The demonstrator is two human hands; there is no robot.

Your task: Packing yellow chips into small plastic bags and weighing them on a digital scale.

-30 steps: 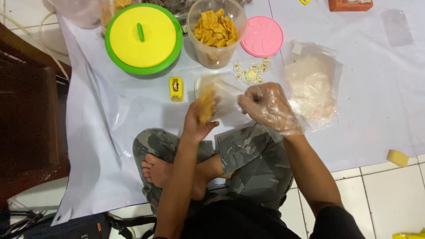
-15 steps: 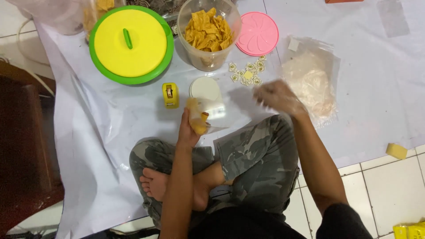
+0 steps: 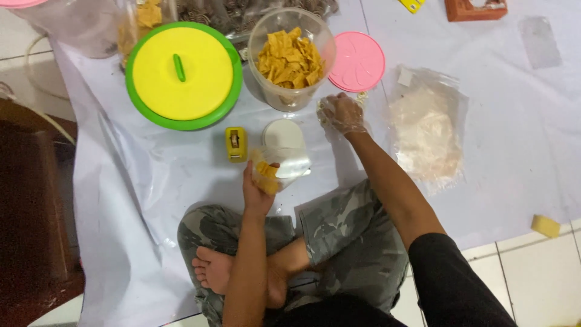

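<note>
A person is sitting cross-legged on a white plastic sheet [image 3: 121, 200] spread over the floor. At far left a round container with a yellow lid and green rim [image 3: 183, 75] is lying closed, well apart from both hands. Moving right, a small yellow tape dispenser [image 3: 235, 144] is standing just beside the left hand [image 3: 256, 192], which is curled around the lower end of a small clear bag [image 3: 279, 168] partly filled with yellow chips; fingers are wrapping the filled bottom, thumb on the near side. The bag's long axis is running from the hand up and to the right, its empty mouth end pointing toward the open jar. A white round object [image 3: 283, 132] is lying just beyond the bag's mouth. Past that, the clear plastic jar of yellow chips [image 3: 290, 56] is standing uncovered, its pink lid [image 3: 357, 61] lying flat just to its right. The right hand [image 3: 342, 114], wearing a thin clear glove, is resting on the sheet at the jar's base, fingers bent down over small pale pieces; whether it is pinching one I cannot tell. The right hand is nearer the jar; the left is nearer the bag. Further right a stack of empty clear bags [image 3: 426, 130] is lying untouched, and a yellow sponge [image 3: 546, 226] is sitting near the sheet's edge.
</note>
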